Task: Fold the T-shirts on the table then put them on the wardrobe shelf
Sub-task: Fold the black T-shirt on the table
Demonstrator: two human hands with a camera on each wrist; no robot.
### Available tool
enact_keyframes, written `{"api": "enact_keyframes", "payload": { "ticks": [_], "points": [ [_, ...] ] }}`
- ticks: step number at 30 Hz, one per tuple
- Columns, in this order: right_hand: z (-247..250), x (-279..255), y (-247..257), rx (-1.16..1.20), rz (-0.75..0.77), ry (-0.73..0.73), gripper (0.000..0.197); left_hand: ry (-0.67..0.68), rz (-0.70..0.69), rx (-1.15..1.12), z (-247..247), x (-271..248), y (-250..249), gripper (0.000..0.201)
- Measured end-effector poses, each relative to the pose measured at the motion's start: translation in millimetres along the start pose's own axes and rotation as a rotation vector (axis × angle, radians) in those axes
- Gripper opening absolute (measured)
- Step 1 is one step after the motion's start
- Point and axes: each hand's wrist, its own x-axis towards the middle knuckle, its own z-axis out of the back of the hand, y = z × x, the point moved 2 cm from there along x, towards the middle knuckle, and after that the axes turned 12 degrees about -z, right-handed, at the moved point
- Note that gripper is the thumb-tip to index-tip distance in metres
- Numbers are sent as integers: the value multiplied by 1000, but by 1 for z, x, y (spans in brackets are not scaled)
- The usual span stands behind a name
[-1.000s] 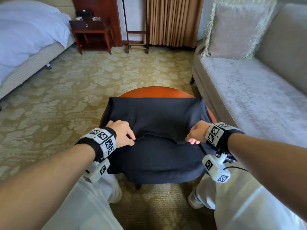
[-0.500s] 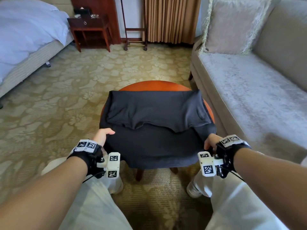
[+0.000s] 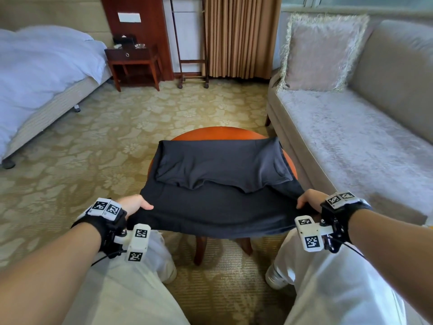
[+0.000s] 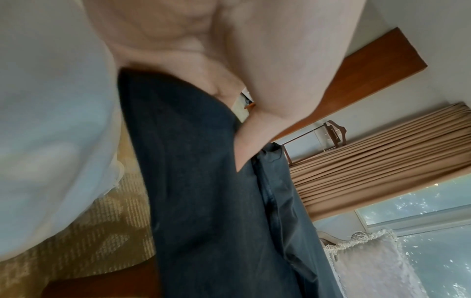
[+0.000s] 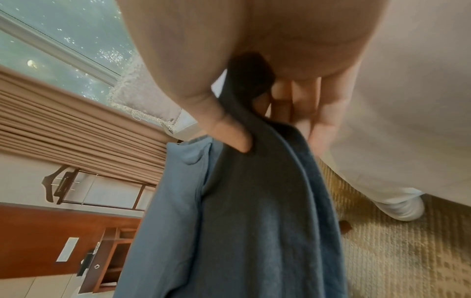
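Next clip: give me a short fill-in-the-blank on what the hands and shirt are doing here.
1. The left hand and right hand each pinch a near ____ of the T-shirt.
2. The T-shirt lies on a round ____ table.
3. The shirt's far part is already ____ over.

Missing: corner; wooden; folded

floor: patterned gold carpet (image 3: 98, 146) | left: white bed (image 3: 42, 73) | right: grey sofa (image 3: 351, 141), fringed cushion (image 3: 321, 52) | back: tan curtains (image 3: 241, 36), dark wood nightstand (image 3: 133, 59)
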Motion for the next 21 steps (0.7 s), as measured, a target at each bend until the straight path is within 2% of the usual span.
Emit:
{"api": "enact_keyframes", "payload": {
  "ticks": [1, 4, 6, 8, 11, 14, 17, 20, 21],
  "points": [
    [1, -6, -1, 31, 10, -25, 11, 11, -8, -21, 4, -1, 2, 29],
    [7, -2, -2, -3, 65, -118, 30, 25, -70, -19, 12, -4, 7, 34],
    [12, -9, -8, -152, 111, -206, 28, 38, -92, 14, 16, -8, 10, 55],
    [17, -13, -17, -155, 134, -201, 25, 21, -100, 16, 20, -17, 7, 68],
    [26, -15, -28, -205, 146, -284, 43, -34, -153, -34, 27, -31, -1, 58],
    [33, -20, -28, -150, 165, -308, 44, -44, -200, -125, 33, -40, -7, 55],
    [42, -31, -22, 74, 236, -247, 33, -62, -267, -353, 40, -37, -14, 37],
    [54, -29, -15, 564, 183, -104, 17, -141, -366, -548, 44, -29, -24, 5],
    [56, -28, -10, 672, 182, -72, 12, -205, -438, -611, 46, -24, -27, 14]
  ]
}}
